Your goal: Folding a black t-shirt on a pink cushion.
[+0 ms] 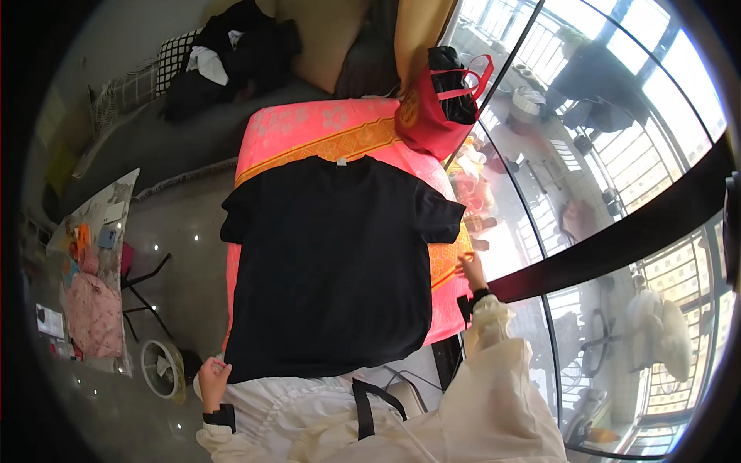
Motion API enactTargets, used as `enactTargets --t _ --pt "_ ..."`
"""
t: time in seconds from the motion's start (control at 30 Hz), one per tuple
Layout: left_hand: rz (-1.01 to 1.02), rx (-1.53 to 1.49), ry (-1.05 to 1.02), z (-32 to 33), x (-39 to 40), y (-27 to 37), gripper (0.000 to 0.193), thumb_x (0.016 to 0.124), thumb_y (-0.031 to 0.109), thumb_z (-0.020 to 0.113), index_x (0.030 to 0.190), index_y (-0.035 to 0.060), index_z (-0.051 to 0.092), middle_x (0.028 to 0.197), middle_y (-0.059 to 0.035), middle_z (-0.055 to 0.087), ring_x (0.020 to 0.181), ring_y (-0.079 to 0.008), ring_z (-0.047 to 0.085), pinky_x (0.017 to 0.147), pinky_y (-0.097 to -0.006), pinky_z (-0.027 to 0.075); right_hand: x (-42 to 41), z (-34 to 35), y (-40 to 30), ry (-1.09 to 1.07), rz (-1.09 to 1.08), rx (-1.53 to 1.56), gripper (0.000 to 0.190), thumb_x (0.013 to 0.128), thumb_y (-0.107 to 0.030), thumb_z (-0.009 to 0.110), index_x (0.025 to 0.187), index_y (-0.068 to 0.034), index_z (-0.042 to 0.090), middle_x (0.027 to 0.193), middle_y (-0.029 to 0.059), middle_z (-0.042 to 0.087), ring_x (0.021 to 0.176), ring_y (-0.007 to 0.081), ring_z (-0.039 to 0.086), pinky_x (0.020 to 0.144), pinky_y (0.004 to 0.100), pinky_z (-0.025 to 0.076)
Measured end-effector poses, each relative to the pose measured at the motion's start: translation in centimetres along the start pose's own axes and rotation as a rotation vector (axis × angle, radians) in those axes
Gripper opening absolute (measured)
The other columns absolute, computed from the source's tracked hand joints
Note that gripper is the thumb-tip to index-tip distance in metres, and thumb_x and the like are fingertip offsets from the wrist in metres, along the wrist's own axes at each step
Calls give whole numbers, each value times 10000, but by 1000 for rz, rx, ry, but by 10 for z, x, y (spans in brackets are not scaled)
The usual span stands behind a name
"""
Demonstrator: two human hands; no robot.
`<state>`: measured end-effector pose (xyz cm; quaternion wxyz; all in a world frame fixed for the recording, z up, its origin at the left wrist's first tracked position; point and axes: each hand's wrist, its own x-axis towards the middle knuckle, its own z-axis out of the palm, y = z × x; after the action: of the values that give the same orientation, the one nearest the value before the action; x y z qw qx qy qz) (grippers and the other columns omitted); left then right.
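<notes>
A black short-sleeved T-shirt [333,260] lies spread flat, its neck and small white label away from me, over a pink and orange patterned cloth [301,124]. At the shirt's lower left corner is my left hand [214,376], with thumb and fingertips together at the hem; it seems to pinch the fabric. My right hand [472,271] is raised just below the right sleeve, beside the cloth's right edge, fingers apart and holding nothing. The shirt's hem reaches to my white clothing.
A red bag [422,118] with black contents stands at the cloth's far right corner, by glass panels. A waste bin [162,370] is on the floor at left, near a cluttered table [110,260]. Behind is a dark sofa [150,139] with black clothing.
</notes>
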<state>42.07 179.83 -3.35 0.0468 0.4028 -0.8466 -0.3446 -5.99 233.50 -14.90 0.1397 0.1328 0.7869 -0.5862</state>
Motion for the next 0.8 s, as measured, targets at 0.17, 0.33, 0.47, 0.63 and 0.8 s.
enactTargets --t 0.17,0.33,0.47,0.63,0.8 --pt "-21 -134 -75 14 9 1 119 761 81 673 759 26 568 518 10 435 473 -71 403 462 -250 316 42 18 -38 -79 209 254 559 872 -284 555 1319 -92 281 811 164 607 625 251 635 531 330 516" --pt "-44 -103 -91 24 11 11 113 784 103 659 803 25 579 545 -10 469 494 -97 435 483 -265 351 48 30 -48 -310 341 308 467 870 -326 575 1224 -67 413 860 142 620 699 268 648 632 343 544" --pt "-25 -33 -14 31 12 0 136 807 151 644 815 30 583 544 -36 484 491 -134 452 490 -291 367 58 22 -46 124 -61 367 230 867 -214 502 932 -4 569 798 113 606 672 249 637 591 333 546" --pt "-23 -4 -1 41 19 -7 154 813 175 641 819 32 583 541 -38 481 488 -140 451 487 -303 358 64 -16 -9 157 19 221 263 861 -274 500 849 -14 540 711 100 598 612 220 624 525 330 504" --pt "-21 35 42 41 21 -8 157 820 188 636 823 40 585 544 -37 476 490 -143 447 485 -307 347 59 5 -16 64 180 169 561 824 -533 551 1082 -36 517 847 106 601 697 198 615 574 332 480"
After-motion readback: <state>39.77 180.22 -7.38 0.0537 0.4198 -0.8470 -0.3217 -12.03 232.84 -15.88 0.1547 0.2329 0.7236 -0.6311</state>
